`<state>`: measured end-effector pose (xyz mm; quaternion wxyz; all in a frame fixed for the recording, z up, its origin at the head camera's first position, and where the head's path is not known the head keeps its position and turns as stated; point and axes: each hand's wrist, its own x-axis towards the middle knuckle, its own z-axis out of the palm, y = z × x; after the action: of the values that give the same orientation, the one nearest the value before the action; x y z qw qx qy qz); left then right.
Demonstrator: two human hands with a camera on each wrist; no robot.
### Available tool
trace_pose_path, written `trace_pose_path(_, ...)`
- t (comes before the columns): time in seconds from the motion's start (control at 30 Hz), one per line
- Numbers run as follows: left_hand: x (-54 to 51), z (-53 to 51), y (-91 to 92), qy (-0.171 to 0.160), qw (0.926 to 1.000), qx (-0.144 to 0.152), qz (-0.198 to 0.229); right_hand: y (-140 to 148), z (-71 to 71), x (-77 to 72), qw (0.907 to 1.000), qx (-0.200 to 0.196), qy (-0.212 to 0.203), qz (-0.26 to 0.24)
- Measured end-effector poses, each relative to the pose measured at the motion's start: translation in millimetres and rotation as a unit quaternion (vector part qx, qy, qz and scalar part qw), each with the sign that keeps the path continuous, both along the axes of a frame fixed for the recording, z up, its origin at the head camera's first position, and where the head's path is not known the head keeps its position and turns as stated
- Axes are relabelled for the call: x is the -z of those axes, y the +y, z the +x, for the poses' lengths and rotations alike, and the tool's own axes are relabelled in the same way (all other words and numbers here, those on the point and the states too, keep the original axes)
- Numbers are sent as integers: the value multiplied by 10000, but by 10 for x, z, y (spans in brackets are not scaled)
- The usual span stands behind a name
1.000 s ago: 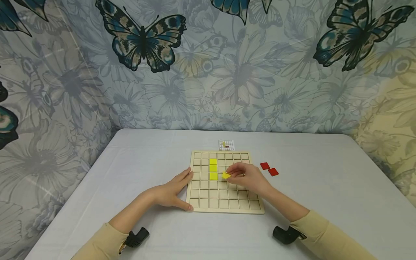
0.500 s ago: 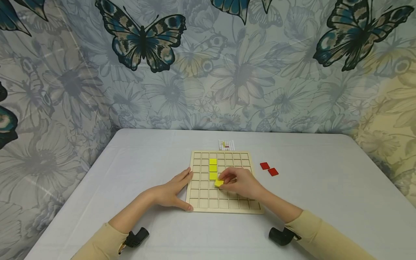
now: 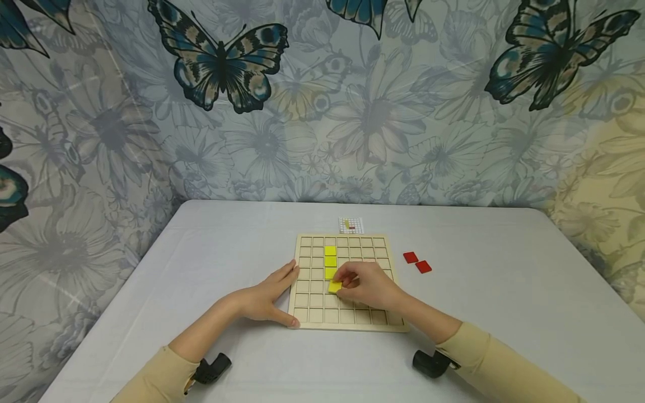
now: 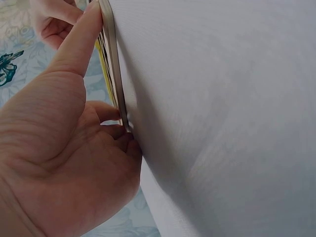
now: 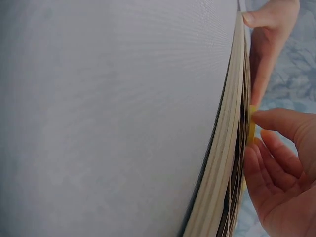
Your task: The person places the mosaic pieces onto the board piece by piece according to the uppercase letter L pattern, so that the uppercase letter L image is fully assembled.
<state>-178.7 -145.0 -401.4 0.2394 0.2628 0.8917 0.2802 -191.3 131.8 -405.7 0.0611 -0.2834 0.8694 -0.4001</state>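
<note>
A yellow square tile (image 3: 335, 287) is pinched between the thumb and fingers of my right hand (image 3: 370, 285), tilted slightly over the wooden grid board (image 3: 314, 316). Directly beyond it, a column of yellow tiles (image 3: 330, 261) lies in the board's squares. My left hand (image 3: 264, 296) rests against the board's left side, with its thumb on the near left corner and its fingers stretched along the edge. In the right wrist view the pinched tile (image 5: 252, 126) shows edge-on at the board's surface. The left wrist view has the left thumb (image 4: 81, 47) touching the board's rim.
Two red tiles (image 3: 410, 257) lie on the white-covered table (image 3: 504, 291) right of the board. Behind the board's far edge is a small printed grid card (image 3: 350, 225). A patterned butterfly backdrop (image 3: 322, 140) stands behind the table.
My right hand has moved left and slightly nearer with the yellow tile, bringing it to the near end of the yellow column. My left hand and the board stay put.
</note>
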Motion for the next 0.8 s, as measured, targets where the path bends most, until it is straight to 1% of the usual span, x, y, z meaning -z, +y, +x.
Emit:
trace_pose_path(0.4, -2, 2, 0, -3, 10000, 22, -20, -34, -7, 4, 9999, -87, 79, -84)
trace_pose_path(0.8, -28, 6, 6, -16, 10000, 42, 35, -38, -11, -6, 9999, -60, 124, -90)
